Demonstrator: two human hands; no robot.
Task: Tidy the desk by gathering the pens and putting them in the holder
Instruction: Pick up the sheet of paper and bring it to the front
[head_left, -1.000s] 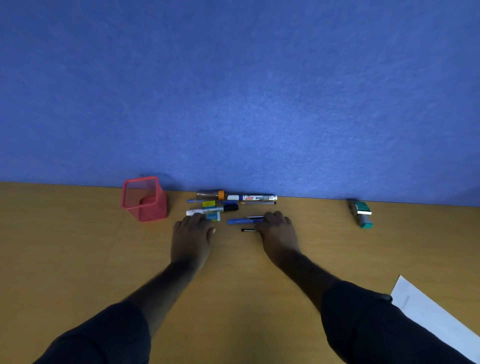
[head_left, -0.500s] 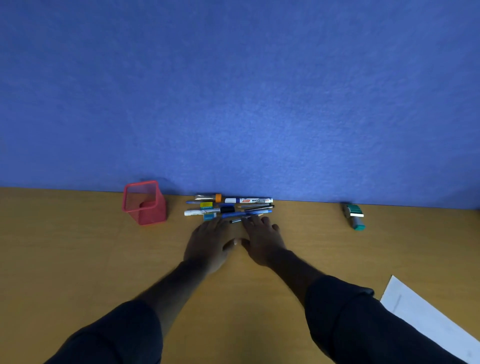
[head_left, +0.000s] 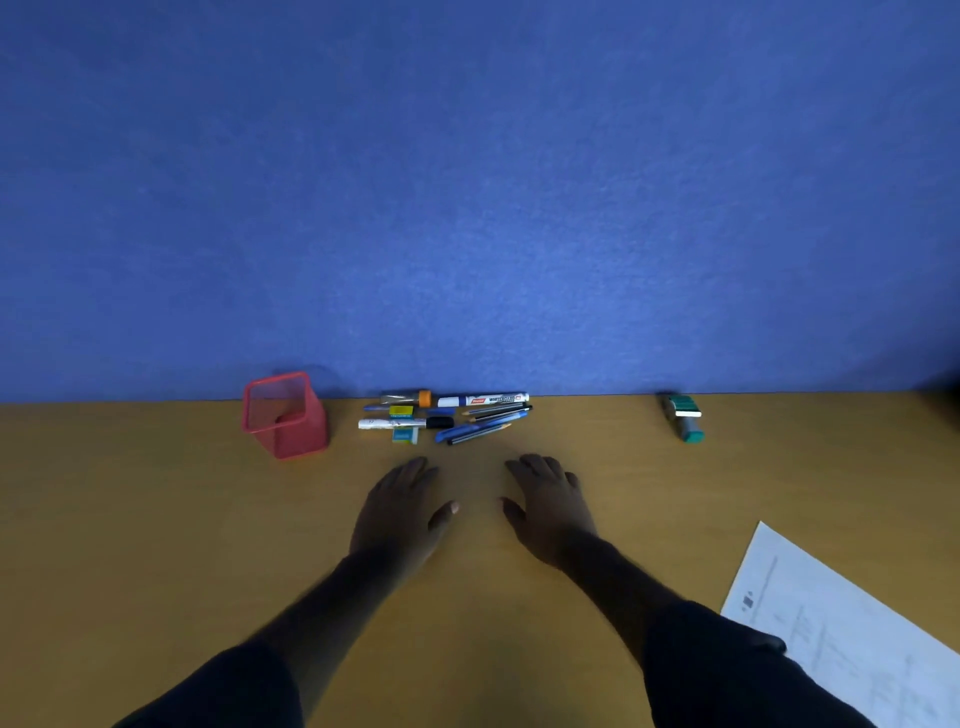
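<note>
Facing a tall blue wall panel (head_left: 467, 182), I am leaning over the wide wooden worktop (head_left: 130, 571) that is meeting it along the far edge. Both my forearms are reaching forward from dark sleeves (head_left: 727, 670), angling slightly inward toward each other. My left hand (head_left: 400, 512) is lying palm down, fingers stretched forward and close together, thumb sticking out to the right; its grip is released and holding nothing. My right hand (head_left: 550, 506) is mirroring it, palm down, fingers spread a little and pointing ahead, thumb turned toward the left one; this grip is slack too, with nothing in it. A bare strip of wood is showing between the two thumbs, and both sets of fingertips are stopping just short of the pens.

A white sheet of paper (head_left: 852, 618) is lying at my right, partly under my right sleeve. The red mesh holder (head_left: 283, 415) is standing upright near the wall, to the left of my hands, and looks empty. The pens (head_left: 452, 418) are lying bunched together just right of it, on the worktop against the wall: a whiteboard marker (head_left: 483, 400) at the back, thinner pens and pencils fanning in front. A green and white item (head_left: 683, 415) is sitting well apart on the right.
</note>
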